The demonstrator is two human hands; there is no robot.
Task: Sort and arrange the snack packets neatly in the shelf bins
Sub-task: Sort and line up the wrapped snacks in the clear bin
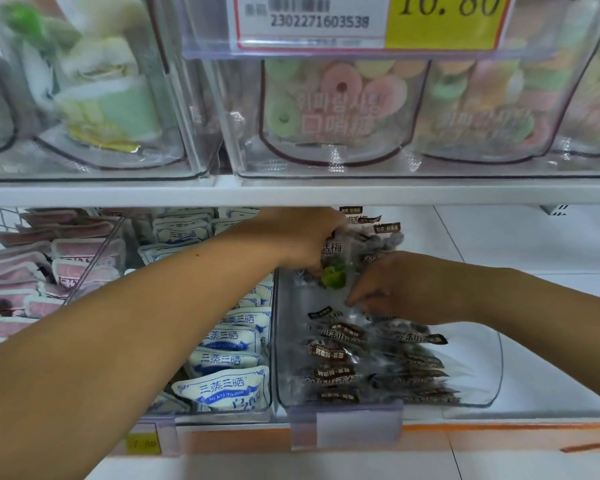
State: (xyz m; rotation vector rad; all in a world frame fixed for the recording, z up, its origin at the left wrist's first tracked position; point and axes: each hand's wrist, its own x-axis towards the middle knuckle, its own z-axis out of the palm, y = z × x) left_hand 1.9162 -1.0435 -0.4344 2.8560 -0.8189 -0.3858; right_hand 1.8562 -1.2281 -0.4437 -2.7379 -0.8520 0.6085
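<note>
A clear bin [482, 393] on the lower shelf holds several dark plum snack packets [361, 358] heaped at its front. My left hand [298, 237] reaches into the back of this bin and grips a bunch of dark packets [368, 244], one showing a green fruit picture [334, 277]. My right hand [388, 289] comes in from the right with its fingers curled down onto the packets in the middle of the bin; whether it grips one is hidden.
The bin to the left holds white-and-blue packets [226, 386]. Further left lie pink packets [77, 258] beside a wire basket. Above the shelf board [118, 195] stand clear bins of ring candy bags [336, 102] and a price tag [371, 19]. Bare white shelf [534, 244] lies right of the bin.
</note>
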